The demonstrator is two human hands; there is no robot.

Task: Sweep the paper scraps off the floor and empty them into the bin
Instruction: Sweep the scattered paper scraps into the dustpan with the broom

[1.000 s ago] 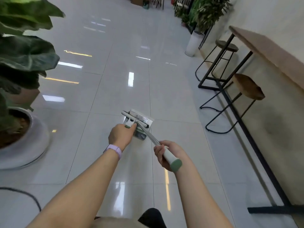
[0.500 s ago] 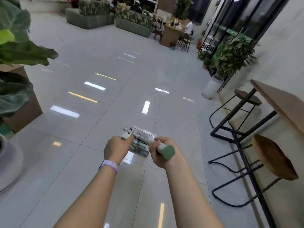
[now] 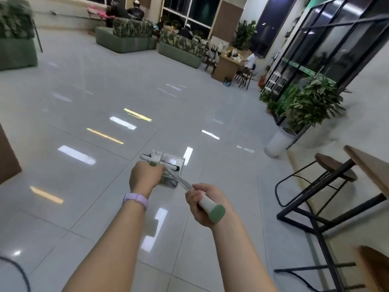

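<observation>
- Right hand [image 3: 203, 204] clenched around the white grip of the broom handle [image 3: 207, 205], green end cap poking out below the fist; metal shaft runs forward and down.
- Left hand [image 3: 145, 175] closed on the green-tipped handle of the dustpan [image 3: 168, 165], held out in front above the tiled floor [image 3: 84, 102].
- Broom head mostly hidden behind the dustpan.
- Lilac wristband [image 3: 135, 199] on left wrist.
- Stool [image 3: 334, 167] and wooden counter [image 3: 370, 165] at right.

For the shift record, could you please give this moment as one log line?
left hand: grips dustpan handle | right hand: grips broom handle | scraps: none visible | bin: not in view
</observation>
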